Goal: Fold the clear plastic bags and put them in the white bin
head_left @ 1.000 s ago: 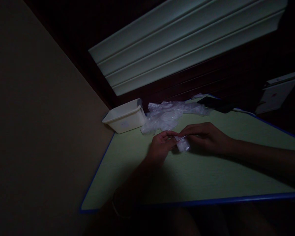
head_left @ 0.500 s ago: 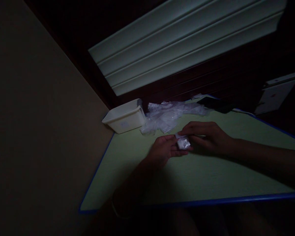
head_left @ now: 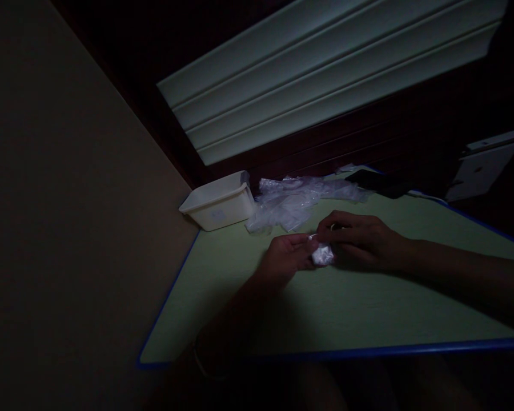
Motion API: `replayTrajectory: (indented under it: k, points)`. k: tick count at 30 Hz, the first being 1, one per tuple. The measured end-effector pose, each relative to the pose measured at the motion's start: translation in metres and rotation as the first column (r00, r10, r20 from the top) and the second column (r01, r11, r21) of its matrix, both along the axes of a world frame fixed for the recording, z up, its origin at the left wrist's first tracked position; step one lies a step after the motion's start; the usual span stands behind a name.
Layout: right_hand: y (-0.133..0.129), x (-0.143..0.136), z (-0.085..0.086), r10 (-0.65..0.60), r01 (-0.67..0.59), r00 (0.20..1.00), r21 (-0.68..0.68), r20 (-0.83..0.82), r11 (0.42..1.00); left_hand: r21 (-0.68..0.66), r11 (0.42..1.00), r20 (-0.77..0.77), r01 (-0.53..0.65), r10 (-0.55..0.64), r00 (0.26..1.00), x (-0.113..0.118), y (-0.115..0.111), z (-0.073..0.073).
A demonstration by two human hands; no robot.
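Note:
Between my hands, above the green table (head_left: 248,319), is a small clear plastic bag (head_left: 323,255) with a shiny, whitish look; what it contains is too dim to make out. My left hand (head_left: 285,257) grips the bag's left side, thumb on top and fingers beneath. The fingers of my right hand (head_left: 355,237) pinch its upper edge from the right. Just beyond the hands lies a loose heap of clear plastic bags (head_left: 289,205).
A white plastic bin (head_left: 223,208) stands at the table's far left corner, against the wall (head_left: 89,228). Behind the heap lies a dark item (head_left: 379,184). A white box-like object (head_left: 484,171) is past the table's right edge. The room is dim.
My left fingers have curled in from lying flat under the bag, and the thumb now presses on it. My right fingers have shifted slightly along the bag's upper edge.

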State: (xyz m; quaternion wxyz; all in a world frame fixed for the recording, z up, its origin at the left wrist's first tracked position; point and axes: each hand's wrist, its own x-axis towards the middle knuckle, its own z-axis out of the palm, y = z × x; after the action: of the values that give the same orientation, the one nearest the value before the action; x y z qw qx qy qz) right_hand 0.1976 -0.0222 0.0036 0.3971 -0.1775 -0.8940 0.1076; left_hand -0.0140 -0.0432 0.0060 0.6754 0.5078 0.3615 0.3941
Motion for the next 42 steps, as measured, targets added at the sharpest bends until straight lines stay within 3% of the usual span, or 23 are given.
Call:
replayTrajectory:
  k: [4,8,14,23,28,32,42]
  points:
    - [-0.002,-0.003,0.005,-0.09,0.08,0.993,-0.126,-0.08,0.989,0.087,0.995,-0.087,-0.051,0.059,0.994,0.003,0.001,-0.004]
    - [-0.004,-0.006,0.008,-0.201,0.173,0.978,-0.334,-0.052,0.926,0.282,0.958,-0.187,-0.055,0.111,0.976,0.003,-0.001,-0.007]
    - [-0.002,-0.01,0.003,-0.134,0.076,0.989,-0.579,-0.059,0.812,0.446,0.895,-0.296,-0.025,0.173,0.939,0.0,-0.004,-0.008]
    - [0.0,-0.011,0.003,-0.167,0.054,0.977,-0.603,-0.132,0.796,0.48,0.875,-0.248,-0.065,0.206,0.946,0.006,-0.007,-0.008]
    - [0.0,-0.012,0.007,-0.255,0.046,0.947,-0.699,-0.198,0.713,0.528,0.841,-0.204,-0.121,0.263,0.943,0.008,-0.011,-0.003]
    - [0.0,-0.01,0.007,-0.274,0.045,0.942,-0.738,-0.193,0.674,0.608,0.77,-0.197,-0.192,0.382,0.903,0.008,-0.016,0.003]
    - [-0.002,-0.012,0.008,-0.237,-0.008,0.948,-0.763,-0.211,0.647,0.759,0.623,-0.225,-0.191,0.525,0.821,0.007,-0.014,0.001]
